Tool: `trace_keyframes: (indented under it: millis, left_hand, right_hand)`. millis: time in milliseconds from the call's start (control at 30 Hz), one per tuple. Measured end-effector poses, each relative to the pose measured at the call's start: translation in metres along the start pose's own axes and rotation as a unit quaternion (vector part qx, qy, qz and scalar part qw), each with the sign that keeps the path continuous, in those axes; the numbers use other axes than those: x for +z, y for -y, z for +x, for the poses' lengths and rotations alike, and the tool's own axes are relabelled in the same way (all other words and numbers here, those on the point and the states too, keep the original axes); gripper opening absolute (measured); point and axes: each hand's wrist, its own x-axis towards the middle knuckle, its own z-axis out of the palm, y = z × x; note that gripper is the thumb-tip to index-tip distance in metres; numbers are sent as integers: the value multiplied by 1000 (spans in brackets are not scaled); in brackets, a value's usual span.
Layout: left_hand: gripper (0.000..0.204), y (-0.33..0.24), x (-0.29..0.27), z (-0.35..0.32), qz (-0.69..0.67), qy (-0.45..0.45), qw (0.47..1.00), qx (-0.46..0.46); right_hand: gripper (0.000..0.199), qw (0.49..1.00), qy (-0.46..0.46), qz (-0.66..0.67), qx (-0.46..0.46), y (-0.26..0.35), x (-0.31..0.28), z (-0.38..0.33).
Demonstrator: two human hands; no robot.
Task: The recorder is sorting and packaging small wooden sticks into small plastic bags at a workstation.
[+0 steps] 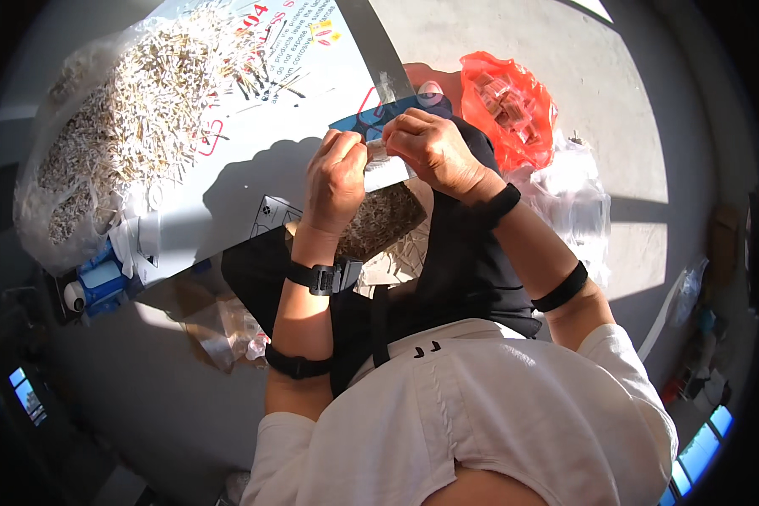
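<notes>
My left hand [337, 179] is closed in a pinch at the table's near edge. Close to its right, my right hand [434, 150] pinches too, fingertips bent down. Between them they hold a small clear, whitish packet [378, 153]; its contents are too small to make out. Below the hands, an open box [415, 221] filled with short thin brownish sticks rests at my lap. More loose pale sticks [401, 263] lie just nearer to me. Strips of blue and white material lie behind the fingers.
A large clear bag [32, 207] spills a heap of short pale sticks [156, 93] over the white printed table [253, 160]. On the floor at right stand a red plastic bag [474, 67] of small reddish packets and a clear plastic bundle [578, 190]. A blue-and-white container [101, 278] sits at left.
</notes>
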Motion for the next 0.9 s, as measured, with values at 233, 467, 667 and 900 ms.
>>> trace_keyframes:
  millis: [233,467,667,900]
  left_hand:
    - [27,6,-6,-7,-76,26,995,-59]
    - [30,9,-10,-5,-9,82,997,6]
    - [39,18,-18,-4,-18,161,987,22]
    - [33,22,-16,-7,-6,154,987,47]
  right_hand:
    - [12,990,26,102,89,1,3,-6]
    - [13,990,-7,113,79,-7,4,-3]
    - [15,994,12,95,56,-10,1,-3]
    - [14,993,21,101,58,-7,3,-2]
